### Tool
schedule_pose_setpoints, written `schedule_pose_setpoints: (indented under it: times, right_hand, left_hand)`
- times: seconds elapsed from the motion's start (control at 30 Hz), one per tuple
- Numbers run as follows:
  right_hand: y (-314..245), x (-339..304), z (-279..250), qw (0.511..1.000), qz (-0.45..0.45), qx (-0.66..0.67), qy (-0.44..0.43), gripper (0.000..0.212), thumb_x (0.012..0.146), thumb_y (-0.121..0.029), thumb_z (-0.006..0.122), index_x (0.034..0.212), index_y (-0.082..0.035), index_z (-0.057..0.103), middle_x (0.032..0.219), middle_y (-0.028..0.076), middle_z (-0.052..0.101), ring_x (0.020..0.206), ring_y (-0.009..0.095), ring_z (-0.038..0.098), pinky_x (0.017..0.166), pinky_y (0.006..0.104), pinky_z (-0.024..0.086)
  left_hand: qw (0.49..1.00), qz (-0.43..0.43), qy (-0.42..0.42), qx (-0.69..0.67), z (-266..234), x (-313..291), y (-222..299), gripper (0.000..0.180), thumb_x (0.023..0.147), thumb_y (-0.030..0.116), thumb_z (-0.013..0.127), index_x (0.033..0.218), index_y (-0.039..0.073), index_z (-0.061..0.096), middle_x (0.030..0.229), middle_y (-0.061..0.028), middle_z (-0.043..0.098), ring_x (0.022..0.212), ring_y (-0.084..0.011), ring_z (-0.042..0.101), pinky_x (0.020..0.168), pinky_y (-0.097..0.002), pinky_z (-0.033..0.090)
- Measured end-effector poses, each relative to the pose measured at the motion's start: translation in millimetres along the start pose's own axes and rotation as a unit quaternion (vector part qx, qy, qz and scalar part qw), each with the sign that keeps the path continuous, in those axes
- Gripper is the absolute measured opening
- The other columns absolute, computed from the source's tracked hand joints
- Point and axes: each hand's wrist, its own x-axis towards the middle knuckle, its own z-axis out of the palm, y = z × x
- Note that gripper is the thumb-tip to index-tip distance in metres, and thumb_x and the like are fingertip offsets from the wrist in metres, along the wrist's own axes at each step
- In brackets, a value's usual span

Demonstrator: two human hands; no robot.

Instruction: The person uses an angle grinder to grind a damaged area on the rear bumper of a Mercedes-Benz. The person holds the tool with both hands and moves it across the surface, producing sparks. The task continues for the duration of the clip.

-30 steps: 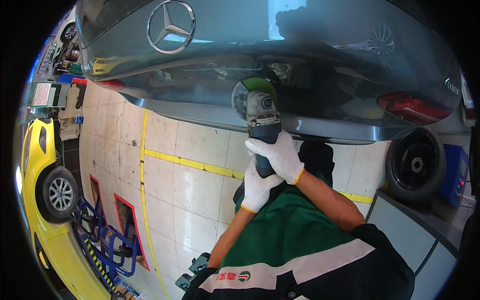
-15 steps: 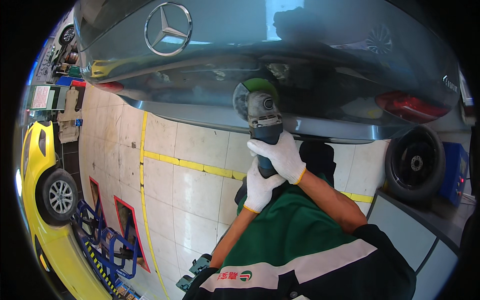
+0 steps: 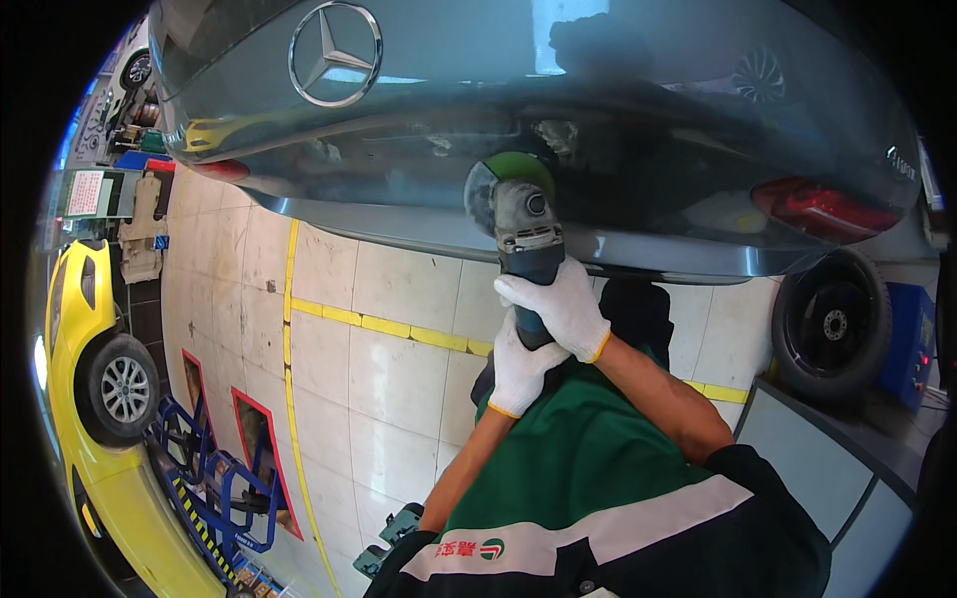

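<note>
An angle grinder [image 3: 530, 237] with a dark body and a metal gear head points away from me. Its green disc [image 3: 525, 169], partly under a scuffed guard, is at the rear panel of a grey car [image 3: 658, 149]; whether it touches, I cannot tell. My right hand [image 3: 560, 309], in a white knitted glove, wraps the grinder's body from the right. Just below and to the left, my left hand [image 3: 520, 369], gloved the same way, closes round the back end of the tool. Scuffed, dull patches [image 3: 436, 146] mark the panel near the disc.
A loose wheel [image 3: 833, 319] stands at right beside a blue box [image 3: 907, 339] and a grey cabinet [image 3: 807, 453]. Yellow lines [image 3: 379, 326] cross the tiled floor. At left are a yellow car [image 3: 120, 498], a blue metal frame [image 3: 234, 498] and red-edged floor openings [image 3: 254, 429].
Both hands keep the same grip on the grinder, and its disc stays at nearly the same spot. The surroundings have shifted very slightly in view.
</note>
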Motion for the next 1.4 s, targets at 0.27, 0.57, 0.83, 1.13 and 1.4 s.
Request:
schedule_pose_setpoints:
  times: [0.27, 0.57, 0.83, 1.13, 1.4]
  right_hand:
    - [-5, 0, -1, 1.000, 0.012, 0.005, -0.005, 0.020, 0.088, -0.015, 0.080, 0.097, 0.000, 0.070, 0.085, 0.006, 0.072, 0.076, 0.013, 0.068, 0.073, 0.0311, 0.056]
    - [-3, 1, -4, 1.000, -0.003, -0.003, 0.006, 0.019, 0.088, -0.015, 0.080, 0.096, 0.000, 0.070, 0.084, 0.006, 0.072, 0.076, 0.013, 0.068, 0.073, 0.0307, 0.056]
    - [1, 2, -4, 1.000, -0.006, -0.007, -0.008, 0.019, 0.088, -0.015, 0.080, 0.095, 0.000, 0.071, 0.084, 0.006, 0.073, 0.076, 0.013, 0.068, 0.073, 0.0308, 0.056]
    - [-4, 0, -1, 1.000, 0.002, 0.003, -0.001, 0.019, 0.088, -0.015, 0.080, 0.095, 0.000, 0.071, 0.084, 0.006, 0.073, 0.076, 0.013, 0.068, 0.073, 0.0305, 0.056]
    - [-1, 1, -3, 1.000, 0.014, 0.026, 0.005, 0.025, 0.085, -0.018, 0.084, 0.099, 0.000, 0.072, 0.088, 0.005, 0.073, 0.079, 0.011, 0.064, 0.076, 0.0315, 0.055]
  left_hand:
    - [1.000, -0.002, 0.000, 0.004, 0, 1, -5, 0.065, 0.071, 0.023, 0.091, 0.123, -0.001, 0.061, 0.110, -0.0120, 0.073, 0.101, -0.0217, 0.070, 0.092, -0.0365, 0.055]
    - [1.000, -0.004, -0.007, -0.024, 5, 2, -6, 0.065, 0.071, 0.022, 0.092, 0.124, -0.001, 0.060, 0.111, -0.0115, 0.073, 0.102, -0.0200, 0.069, 0.093, -0.0358, 0.055]
    - [1.000, 0.003, 0.001, -0.001, 4, 2, -7, 0.066, 0.071, 0.021, 0.090, 0.125, -0.001, 0.060, 0.111, -0.0119, 0.073, 0.102, -0.0204, 0.069, 0.092, -0.0356, 0.055]
    - [0.998, -0.014, -0.002, -0.053, 4, 1, -7, 0.067, 0.071, 0.019, 0.091, 0.126, -0.001, 0.059, 0.112, -0.0104, 0.072, 0.103, -0.0192, 0.068, 0.094, -0.0351, 0.055]
    - [1.000, 0.005, -0.003, -0.012, 4, 2, -6, 0.065, 0.072, 0.020, 0.091, 0.125, -0.001, 0.059, 0.110, -0.0110, 0.072, 0.100, -0.0197, 0.069, 0.091, -0.0360, 0.055]
